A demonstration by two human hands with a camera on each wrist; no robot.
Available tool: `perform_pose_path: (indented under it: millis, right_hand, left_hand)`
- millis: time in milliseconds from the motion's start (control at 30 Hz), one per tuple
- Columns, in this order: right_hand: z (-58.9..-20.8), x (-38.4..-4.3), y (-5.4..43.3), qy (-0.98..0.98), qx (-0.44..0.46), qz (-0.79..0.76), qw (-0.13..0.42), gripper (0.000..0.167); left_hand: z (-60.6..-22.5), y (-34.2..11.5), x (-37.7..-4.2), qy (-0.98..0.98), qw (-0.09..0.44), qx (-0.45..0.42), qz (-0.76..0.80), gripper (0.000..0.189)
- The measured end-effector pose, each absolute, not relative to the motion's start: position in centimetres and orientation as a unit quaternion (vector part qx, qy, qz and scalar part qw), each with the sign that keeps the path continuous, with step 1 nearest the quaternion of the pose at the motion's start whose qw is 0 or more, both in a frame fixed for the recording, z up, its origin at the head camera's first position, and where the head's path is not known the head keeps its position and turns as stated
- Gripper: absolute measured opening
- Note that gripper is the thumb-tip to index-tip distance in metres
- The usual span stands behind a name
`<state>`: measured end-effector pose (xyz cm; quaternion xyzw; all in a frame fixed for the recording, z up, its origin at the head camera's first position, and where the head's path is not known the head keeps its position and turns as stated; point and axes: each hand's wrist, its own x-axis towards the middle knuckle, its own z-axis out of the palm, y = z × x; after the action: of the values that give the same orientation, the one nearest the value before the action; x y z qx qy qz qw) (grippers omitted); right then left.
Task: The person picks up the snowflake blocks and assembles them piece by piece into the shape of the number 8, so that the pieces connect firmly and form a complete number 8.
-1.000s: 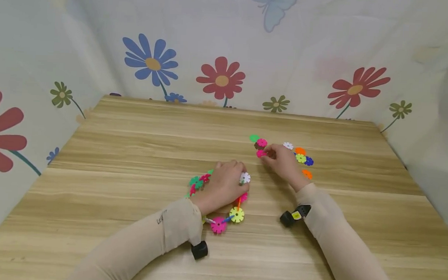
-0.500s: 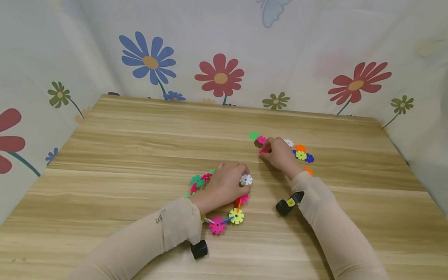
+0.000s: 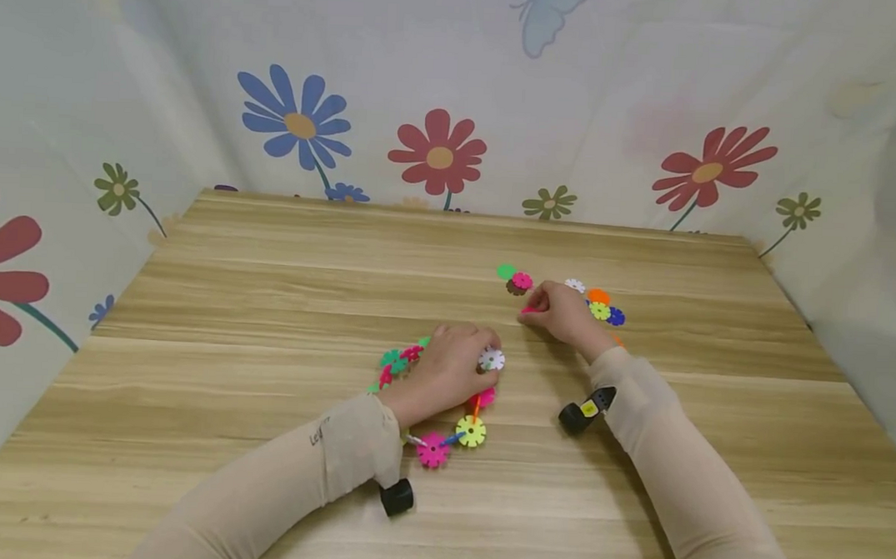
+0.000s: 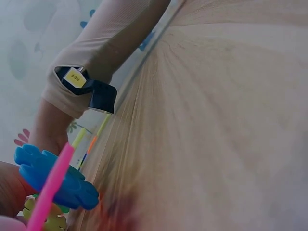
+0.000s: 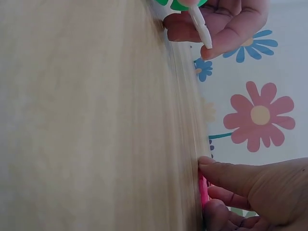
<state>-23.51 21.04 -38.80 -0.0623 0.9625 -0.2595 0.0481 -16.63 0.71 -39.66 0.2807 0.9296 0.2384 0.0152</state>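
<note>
In the head view my left hand (image 3: pixel 452 363) pinches a white notched snowflake disc (image 3: pixel 492 359), part of a ring of linked plastic discs. The palm hides some of the ring. A yellow disc (image 3: pixel 471 431) and a magenta disc (image 3: pixel 433 451) show at its near side, a green disc (image 3: pixel 394 361) at its left. My right hand (image 3: pixel 562 314) pinches a pink disc (image 3: pixel 529 310) between thumb and fingers, close over the table. The right wrist view shows this pink disc (image 5: pixel 204 190) nearly edge-on. A blue disc (image 4: pixel 60 180) fills the left wrist view's lower left.
Loose discs lie past my right hand: bright green (image 3: pixel 506 271), pink (image 3: pixel 522 280) and brown (image 3: pixel 516 287) to its left; white (image 3: pixel 574 285), orange (image 3: pixel 599 296), yellow (image 3: pixel 600 311) and blue (image 3: pixel 616 316) to its right. A flowered cloth (image 3: pixel 614 95) stands behind the wooden table (image 3: pixel 306 257).
My right fingers have closed in on the pink disc, which has turned from flat to nearly edge-on. The left hand stays on the ring, almost unmoved.
</note>
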Motion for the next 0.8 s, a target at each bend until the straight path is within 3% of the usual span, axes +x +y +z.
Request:
perform_pose_path:
  millis: [267,533,800]
  right_hand:
    - [-38.2,-23.5,21.2,0.958,-0.064,-0.264,0.087,0.025]
    - [-38.1,-23.4,21.4,0.962,-0.067,-0.253,0.078,0.028]
    - [-37.7,-21.4,21.7,0.933,-0.096,-0.341,0.056,0.017]
  left_hand:
    - [-39.6,0.8,-16.7,0.930,0.016,0.273,0.245,0.031]
    - [-39.6,0.8,-16.7,0.929,0.021,0.276,0.246,0.029]
    - [-39.5,0.8,-16.7,0.927,0.030,0.280,0.249,0.028]
